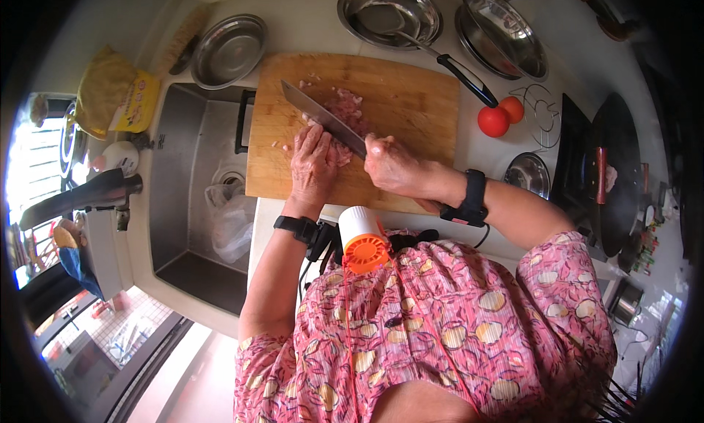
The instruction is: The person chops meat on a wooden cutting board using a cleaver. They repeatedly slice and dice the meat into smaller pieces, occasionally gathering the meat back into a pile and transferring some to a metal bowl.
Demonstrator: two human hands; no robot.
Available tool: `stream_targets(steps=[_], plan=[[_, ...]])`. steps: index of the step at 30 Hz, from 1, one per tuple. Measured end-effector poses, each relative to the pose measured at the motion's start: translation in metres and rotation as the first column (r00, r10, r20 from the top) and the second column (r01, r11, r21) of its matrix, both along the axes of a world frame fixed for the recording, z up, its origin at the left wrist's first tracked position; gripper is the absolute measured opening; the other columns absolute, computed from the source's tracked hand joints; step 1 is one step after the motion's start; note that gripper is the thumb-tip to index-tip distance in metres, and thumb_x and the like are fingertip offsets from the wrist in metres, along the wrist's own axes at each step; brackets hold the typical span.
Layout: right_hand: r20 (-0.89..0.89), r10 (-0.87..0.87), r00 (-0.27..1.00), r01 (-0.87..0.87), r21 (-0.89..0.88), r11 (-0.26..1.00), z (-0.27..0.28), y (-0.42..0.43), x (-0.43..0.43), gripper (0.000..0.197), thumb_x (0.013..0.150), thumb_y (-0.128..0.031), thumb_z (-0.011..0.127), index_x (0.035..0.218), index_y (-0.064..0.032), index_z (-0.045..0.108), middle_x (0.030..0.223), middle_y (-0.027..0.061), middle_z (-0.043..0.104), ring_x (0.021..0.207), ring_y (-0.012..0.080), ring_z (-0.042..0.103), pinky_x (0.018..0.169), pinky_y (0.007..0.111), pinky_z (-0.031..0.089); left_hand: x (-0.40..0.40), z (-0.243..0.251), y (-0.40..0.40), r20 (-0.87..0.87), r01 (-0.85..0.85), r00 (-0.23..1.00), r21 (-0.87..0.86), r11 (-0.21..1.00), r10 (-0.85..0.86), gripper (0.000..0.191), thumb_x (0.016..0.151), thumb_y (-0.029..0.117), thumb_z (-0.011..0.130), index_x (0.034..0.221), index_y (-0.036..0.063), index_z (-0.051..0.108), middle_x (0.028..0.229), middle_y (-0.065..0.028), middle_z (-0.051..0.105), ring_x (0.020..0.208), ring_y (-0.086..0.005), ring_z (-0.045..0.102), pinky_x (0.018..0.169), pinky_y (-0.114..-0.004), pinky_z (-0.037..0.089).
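My right hand (393, 163) grips the handle of a broad kitchen knife (324, 118), its blade slanting up and left across the wooden cutting board (418, 115). Under my left hand (312, 162) lies a piece of raw pink meat (342, 154); the fingers press on it, with the fingertips close to the blade. Beyond the blade sits a small heap of chopped meat (347, 105), with a few scraps scattered around it. The blade hides part of the meat, and my fist covers the knife's handle.
Left of the board is a steel sink (181, 164) holding a clear plastic bag (231, 225). Behind stand a steel bowl (230, 50) and a steel pan (389, 16) with a black-handled ladle (467, 79) across it. Two tomatoes (493, 121), a small bowl (527, 173) and a wok (616, 175) are at right.
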State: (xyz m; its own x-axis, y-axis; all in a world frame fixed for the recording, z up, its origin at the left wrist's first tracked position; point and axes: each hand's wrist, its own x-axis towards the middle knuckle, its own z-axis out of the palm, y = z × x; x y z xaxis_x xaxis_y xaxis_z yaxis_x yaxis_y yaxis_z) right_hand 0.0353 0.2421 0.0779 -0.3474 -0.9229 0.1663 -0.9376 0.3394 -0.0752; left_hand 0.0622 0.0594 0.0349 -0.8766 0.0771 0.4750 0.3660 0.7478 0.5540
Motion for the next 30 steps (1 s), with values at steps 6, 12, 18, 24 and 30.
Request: stream_targets(steps=[6,12,18,24,30], plan=[[-0.098,-0.23,0.968,0.201,-0.241,0.95,-0.023,-0.042,-0.04,0.009,0.067,-0.007,0.053,0.058,-0.0044,0.052,0.058,0.0106,0.054,0.06,0.0222,0.054,0.054,0.033,0.043,-0.01,0.01,0.005,-0.013,0.148,0.989,-0.004,0.989,-0.148,0.022,0.069,-0.002,0.058,0.091,-0.0005,0.059,0.104,-0.0139,0.056,0.1,-0.0327,0.051,0.085,-0.037,0.044],[-0.063,-0.201,0.978,0.19,-0.147,0.971,-0.006,-0.007,-0.036,0.009,0.071,-0.008,0.052,0.064,-0.0024,0.056,0.055,0.0133,0.056,0.058,0.0236,0.056,0.048,0.032,0.045,-0.006,0.003,-0.003,0.01,0.086,0.996,0.127,0.988,-0.088,0.033,0.07,0.0,0.058,0.103,-0.0022,0.056,0.111,-0.0186,0.053,0.105,-0.0355,0.049,0.089,-0.041,0.042],[0.12,-0.166,0.979,0.172,-0.047,0.984,0.027,0.012,0.006,0.019,0.067,-0.011,0.051,0.05,-0.0023,0.049,0.054,0.0149,0.048,0.055,0.0277,0.052,0.047,0.036,0.043,0.011,-0.002,-0.001,-0.034,-0.053,0.998,-0.008,0.999,0.052,0.038,0.073,0.002,0.058,0.11,-0.0011,0.051,0.11,-0.0199,0.049,0.101,-0.0381,0.047,0.088,-0.044,0.039],[0.287,-0.068,0.955,0.122,-0.175,0.977,0.006,-0.004,0.006,0.017,0.064,-0.01,0.052,0.05,-0.002,0.054,0.051,0.0134,0.049,0.054,0.0273,0.052,0.054,0.035,0.044,0.005,-0.008,0.008,-0.013,-0.003,1.0,-0.074,0.997,0.003,0.033,0.075,0.0,0.055,0.107,-0.002,0.051,0.112,-0.0183,0.048,0.104,-0.0382,0.046,0.088,-0.043,0.039],[-0.253,-0.312,0.916,0.241,-0.275,0.931,-0.021,-0.048,-0.026,0.016,0.066,-0.01,0.051,0.054,-0.0044,0.061,0.052,0.0083,0.054,0.055,0.0219,0.053,0.055,0.034,0.043,0.001,0.004,0.009,0.01,0.068,0.998,-0.09,0.994,-0.067,0.032,0.074,-0.002,0.054,0.106,0.0001,0.052,0.113,-0.0185,0.047,0.105,-0.0382,0.045,0.089,-0.043,0.039]])
